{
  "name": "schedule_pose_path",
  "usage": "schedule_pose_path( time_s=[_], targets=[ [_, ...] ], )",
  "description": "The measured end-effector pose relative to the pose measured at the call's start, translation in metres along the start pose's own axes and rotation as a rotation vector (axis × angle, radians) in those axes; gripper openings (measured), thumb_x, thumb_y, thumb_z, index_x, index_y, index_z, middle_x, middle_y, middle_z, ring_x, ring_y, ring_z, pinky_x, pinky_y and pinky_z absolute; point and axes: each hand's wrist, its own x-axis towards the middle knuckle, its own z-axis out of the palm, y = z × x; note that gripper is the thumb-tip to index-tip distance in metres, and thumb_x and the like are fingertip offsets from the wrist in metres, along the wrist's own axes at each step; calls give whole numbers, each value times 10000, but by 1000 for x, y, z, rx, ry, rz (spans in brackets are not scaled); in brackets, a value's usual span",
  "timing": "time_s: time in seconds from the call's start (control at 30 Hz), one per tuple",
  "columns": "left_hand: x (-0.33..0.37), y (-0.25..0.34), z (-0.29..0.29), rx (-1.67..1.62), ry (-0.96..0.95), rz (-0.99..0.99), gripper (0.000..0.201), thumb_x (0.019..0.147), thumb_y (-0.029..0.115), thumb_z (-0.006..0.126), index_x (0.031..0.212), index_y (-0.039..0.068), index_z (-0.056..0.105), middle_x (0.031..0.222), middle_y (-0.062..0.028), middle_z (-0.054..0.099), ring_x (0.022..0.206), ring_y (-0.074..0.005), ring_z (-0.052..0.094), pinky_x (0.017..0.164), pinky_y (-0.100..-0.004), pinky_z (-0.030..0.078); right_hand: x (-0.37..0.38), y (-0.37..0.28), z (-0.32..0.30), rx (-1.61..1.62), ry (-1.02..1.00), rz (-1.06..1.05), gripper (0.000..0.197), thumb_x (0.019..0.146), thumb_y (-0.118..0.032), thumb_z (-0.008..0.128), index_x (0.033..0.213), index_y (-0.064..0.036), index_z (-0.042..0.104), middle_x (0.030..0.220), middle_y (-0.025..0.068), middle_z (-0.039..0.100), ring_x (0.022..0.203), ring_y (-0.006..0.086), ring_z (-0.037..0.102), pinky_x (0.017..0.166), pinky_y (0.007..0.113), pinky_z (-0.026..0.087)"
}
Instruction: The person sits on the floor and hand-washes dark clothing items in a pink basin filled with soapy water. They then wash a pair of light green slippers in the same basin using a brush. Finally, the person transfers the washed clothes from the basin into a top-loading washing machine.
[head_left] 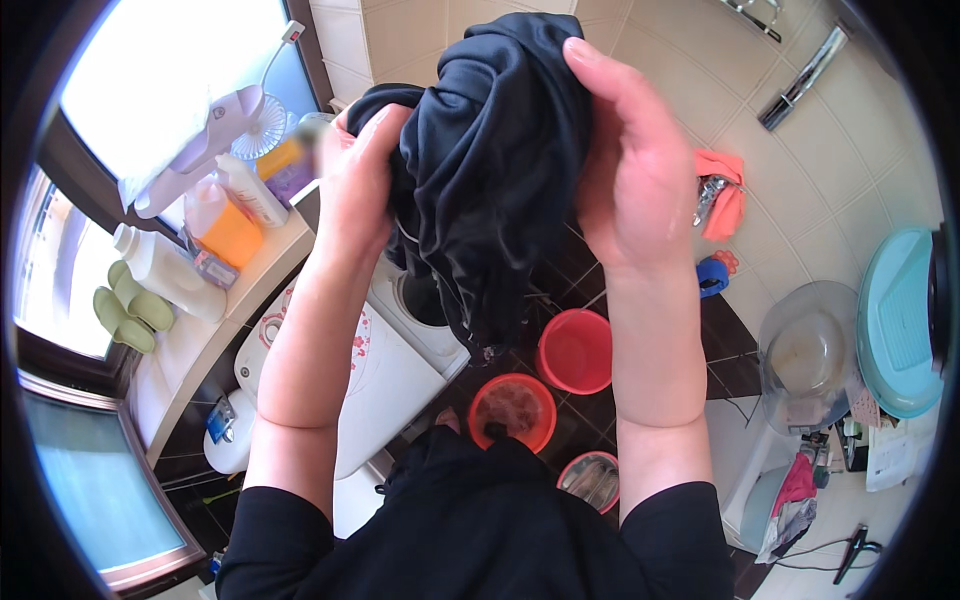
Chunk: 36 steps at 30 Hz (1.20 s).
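Note:
A bunched black garment (490, 150) is held up in front of me between both hands, its lower folds hanging down. My left hand (365, 165) is closed on the garment's left side, thumb toward me. Against the right side presses my right hand (640, 165), its thumb on the upper edge and its other fingers mostly hidden by the cloth. Beneath the garment, to the left, stands a white washing machine (385, 385) with a flower pattern and a round opening. An orange-red basin (548, 400) holding foamy water and a red bucket (575, 350) are on the floor below.
Bottles, a white bottle (170, 275) among them, and green slippers (130, 300) line the ledge by the window. Another round tub (590, 480) sits near my feet on dark tiles. A turquoise basin (905, 320) and a clear basin (810, 350) are at right. Orange cloth (720, 195) hangs on the wall.

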Motion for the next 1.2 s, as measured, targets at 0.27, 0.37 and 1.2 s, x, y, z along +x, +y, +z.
schedule_pose_path(
  time_s=[0.27, 0.37, 1.2],
  targets=[
    [16, -139, -108, 119, 46, -312, 222, 748, 59, 616, 949, -26, 656, 845, -43, 662, 758, -101, 605, 741, -236, 482, 15, 156, -44, 72, 109, 243, 283, 936, -182, 539, 1099, 36, 614, 983, 47, 656, 878, 89, 610, 802, 236, 474],
    [-2, -217, -146, 247, 44, -470, 236, 779, 88, 648, 980, -35, 646, 883, -65, 674, 806, -126, 614, 762, -257, 485, 0, 244, -84, -41, 196, 338, 302, 947, -192, 532, 1165, 7, 595, 1035, 28, 641, 894, 89, 600, 813, 233, 470],
    [-162, -364, -200, 1168, -807, -165, 308, 671, 49, 698, 945, 129, 581, 1065, -78, 530, 1045, -290, 494, 846, -401, 464, -245, 477, -235, -1085, 323, 860, 381, 769, -104, 690, 1108, -37, 528, 861, 137, 630, 823, 270, 642, 740, 366, 505]
  ],
)
